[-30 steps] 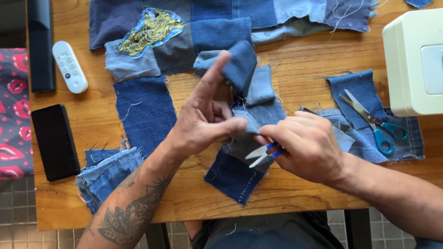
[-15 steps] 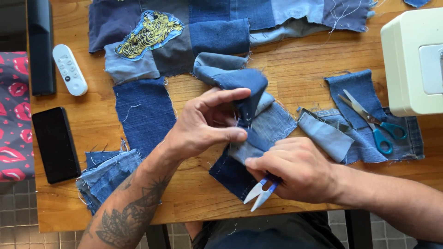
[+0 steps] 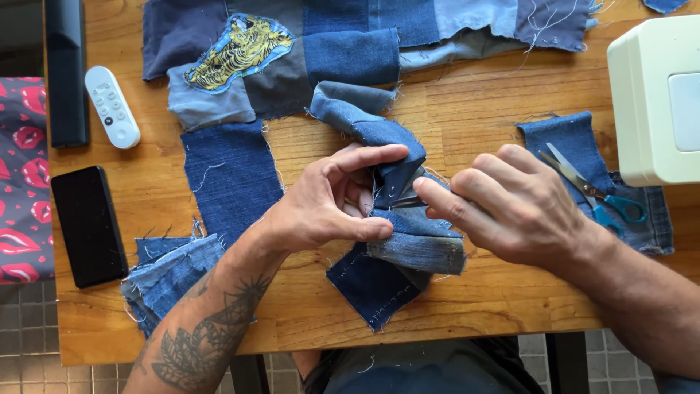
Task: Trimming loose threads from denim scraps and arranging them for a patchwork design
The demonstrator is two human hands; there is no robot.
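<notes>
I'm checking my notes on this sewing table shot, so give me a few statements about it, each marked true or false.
1. The left hand pinches a strip of stitched denim patches. True.
2. The right hand lies flat on bare wood. False: it holds small snips against the denim.
3. Teal-handled scissors lie on denim scraps beside the sewing machine. True.
4. The white remote sits on the black phone. False: they lie apart on the table.
</notes>
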